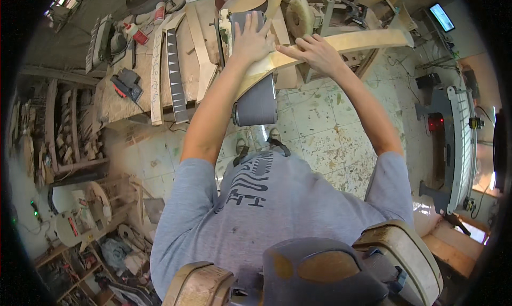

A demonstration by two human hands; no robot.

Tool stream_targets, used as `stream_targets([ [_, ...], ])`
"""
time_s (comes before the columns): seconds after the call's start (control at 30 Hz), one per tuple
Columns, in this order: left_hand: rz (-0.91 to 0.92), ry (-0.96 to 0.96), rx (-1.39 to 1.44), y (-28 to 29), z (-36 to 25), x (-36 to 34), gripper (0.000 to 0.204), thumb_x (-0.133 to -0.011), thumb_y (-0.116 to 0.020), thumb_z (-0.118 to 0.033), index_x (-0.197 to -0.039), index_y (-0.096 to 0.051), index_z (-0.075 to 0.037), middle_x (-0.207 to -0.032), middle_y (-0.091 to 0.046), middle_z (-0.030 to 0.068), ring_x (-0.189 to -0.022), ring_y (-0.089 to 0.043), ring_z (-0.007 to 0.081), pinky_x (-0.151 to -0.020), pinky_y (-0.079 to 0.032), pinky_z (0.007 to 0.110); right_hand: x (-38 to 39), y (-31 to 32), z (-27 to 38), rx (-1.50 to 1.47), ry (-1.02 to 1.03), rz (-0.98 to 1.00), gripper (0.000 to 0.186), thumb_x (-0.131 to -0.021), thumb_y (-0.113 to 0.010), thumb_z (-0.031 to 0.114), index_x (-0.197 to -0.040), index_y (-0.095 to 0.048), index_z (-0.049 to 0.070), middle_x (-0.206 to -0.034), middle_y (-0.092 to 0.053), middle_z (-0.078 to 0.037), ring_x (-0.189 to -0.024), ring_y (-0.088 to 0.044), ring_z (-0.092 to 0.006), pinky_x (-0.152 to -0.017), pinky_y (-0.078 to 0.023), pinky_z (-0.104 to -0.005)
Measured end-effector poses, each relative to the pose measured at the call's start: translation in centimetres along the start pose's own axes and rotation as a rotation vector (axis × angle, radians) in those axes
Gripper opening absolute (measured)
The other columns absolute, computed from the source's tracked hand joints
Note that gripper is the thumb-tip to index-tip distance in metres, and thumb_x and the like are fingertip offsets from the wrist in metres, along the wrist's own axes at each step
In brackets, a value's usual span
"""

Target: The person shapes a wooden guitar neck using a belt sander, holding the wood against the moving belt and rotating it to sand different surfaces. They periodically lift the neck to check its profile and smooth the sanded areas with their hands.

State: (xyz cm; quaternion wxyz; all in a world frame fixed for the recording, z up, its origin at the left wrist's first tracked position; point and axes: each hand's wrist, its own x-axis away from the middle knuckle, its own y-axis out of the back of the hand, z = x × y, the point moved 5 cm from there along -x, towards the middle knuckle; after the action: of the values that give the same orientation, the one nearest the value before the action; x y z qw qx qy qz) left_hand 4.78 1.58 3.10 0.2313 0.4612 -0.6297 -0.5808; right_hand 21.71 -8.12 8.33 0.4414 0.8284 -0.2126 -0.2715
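A long, pale, curved wooden piece [368, 41] lies across a belt sander, reaching out to the right. The sander's grey abrasive belt [256, 104] shows below the wood. My left hand [253, 43] is over the sander and the left end of the wood, its fingers stretched and spread; its palm's contact is hidden. My right hand [318, 55] holds the wood's edge just right of the sander, with its index finger reaching left and the others bent over the wood. The right thumb cannot be made out clearly.
Left of the sander, the workbench [120, 104] carries long wooden strips [158, 76], a strip with a row of pale triangles [175, 74], a red bottle [137, 34] and a black-and-red power tool [127, 85]. A round abrasive wheel [300, 18] stands behind my right hand.
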Motion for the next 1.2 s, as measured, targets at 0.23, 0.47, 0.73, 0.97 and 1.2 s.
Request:
stream_targets([
  [0.23, -0.063, 0.052, -0.021, -1.2, 1.0, -0.7, 0.061, -0.104, -0.035, -0.048, -0.161, -0.031, -0.026, -0.17, -0.008, 0.0194, -0.158, -0.005, 0.0354, -0.122, -0.001, 0.064, -1.0, -3.1, -1.7, -0.023, 0.118, -0.113, 0.079, -0.087, -0.057, 0.012, -0.158, -0.034, 0.037, -0.088, -0.052, 0.002, -0.086, -0.052, -0.0169, -0.083, -0.044, -0.0303],
  [0.47, -0.088, 0.079, -0.095, -1.6, 1.7, -1.2, 0.061, -0.103, -0.038, -0.047, -0.161, -0.031, -0.028, -0.17, -0.01, 0.0181, -0.157, -0.008, 0.0361, -0.121, -0.004, 0.066, -2.0, -4.2, -3.2, -0.078, 0.093, -0.139, 0.064, -0.088, -0.059, 0.016, -0.15, -0.047, 0.024, -0.093, -0.058, 0.002, -0.092, -0.056, -0.016, -0.086, -0.045, -0.0317],
  [0.73, -0.067, 0.16, -0.085, -1.6, 3.6, -0.9, 0.062, -0.102, -0.036, -0.044, -0.16, -0.032, -0.024, -0.169, -0.013, 0.019, -0.157, -0.009, 0.0358, -0.12, -0.004, 0.068, -3.9, -4.1, -3.1, -0.11, 0.082, -0.198, 0.056, -0.087, -0.06, 0.011, -0.143, -0.054, 0.013, -0.099, -0.063, -0.001, -0.101, -0.058, -0.0197, -0.097, -0.044, -0.0352],
  [0.97, -0.126, 0.215, -0.11, -1.7, 5.5, -0.2, 0.063, -0.102, -0.035, -0.042, -0.161, -0.031, -0.021, -0.169, -0.012, 0.02, -0.157, -0.008, 0.0378, -0.12, -0.004, 0.069, -5.6, -4.5, -2.6, -0.137, 0.046, -0.146, 0.059, -0.084, -0.064, 0.012, -0.142, -0.053, 0.011, -0.104, -0.063, -0.003, -0.106, -0.058, -0.0217, -0.1, -0.042, -0.0371],
  [1.2, -0.129, 0.245, 0.002, 0.2, 4.1, -0.6, 0.062, -0.097, -0.046, -0.036, -0.154, -0.043, -0.01, -0.167, -0.011, 0.0275, -0.156, -0.005, 0.0426, -0.125, -0.005, 0.059, -5.8, -4.5, -4.0, -0.129, 0.056, -0.105, 0.048, -0.086, -0.063, 0.014, -0.133, -0.055, 0.011, -0.112, -0.064, -0.004, -0.112, -0.059, -0.0221, -0.105, -0.04, -0.0397],
])
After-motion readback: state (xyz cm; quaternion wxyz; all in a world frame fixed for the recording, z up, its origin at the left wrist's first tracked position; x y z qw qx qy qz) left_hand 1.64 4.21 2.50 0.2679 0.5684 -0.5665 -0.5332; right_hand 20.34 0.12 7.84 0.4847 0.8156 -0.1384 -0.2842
